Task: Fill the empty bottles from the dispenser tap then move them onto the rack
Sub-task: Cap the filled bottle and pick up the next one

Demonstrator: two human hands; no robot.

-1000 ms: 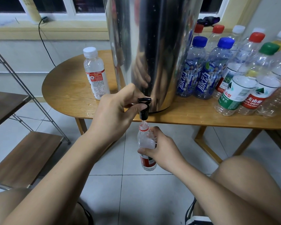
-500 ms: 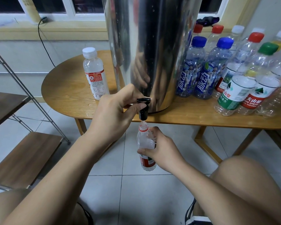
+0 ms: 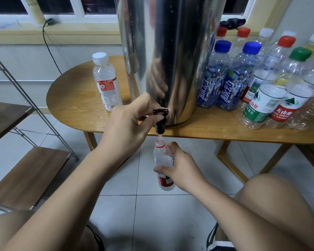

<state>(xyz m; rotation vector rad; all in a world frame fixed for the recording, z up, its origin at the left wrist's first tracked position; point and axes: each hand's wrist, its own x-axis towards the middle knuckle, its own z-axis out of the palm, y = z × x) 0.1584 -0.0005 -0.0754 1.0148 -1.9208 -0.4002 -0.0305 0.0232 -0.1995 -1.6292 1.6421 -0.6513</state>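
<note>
Head view, only one on hand.

Steel dispenser (image 3: 170, 57) upright on wooden table (image 3: 74, 98), black tap (image 3: 160, 121) overhanging the near edge at frame centre.

Left hand (image 3: 127, 127) curled on the tap lever, thumb and forefinger pinching it, other fingers folded in. Thin stream visible below the spout, so tap judged open.

Right hand (image 3: 178, 167) wrapped shut around the bottle being filled (image 3: 162, 160), gripping mid-body. Bottle held off the table, below the edge, directly at 6 o'clock from the spout. Uncapped mouth with red collar just under the nozzle, apart from it. Long axis close to vertical, mouth up, base toward the floor. Water level not readable through hand and label.

Capped white-lidded bottle (image 3: 106, 82) standing on the table at 10 o'clock from the tap. Cluster of capped bottles (image 3: 261, 84) at 2 to 3 o'clock, right of the dispenser; full or empty not certain from here.

Rack (image 3: 25, 174) with wooden shelves at 8 to 9 o'clock from the bottle, well apart, across the left arm.

Judgement: filling step in hand. Key relation: mouth kept plumb under the spout. Right hand alone carries the bottle; rack lies on the left side, so either a cross-body reach or a handover to the nearer left hand once the lever is released. No cap seen near the hands; tilting before capping risks a spill.
</note>
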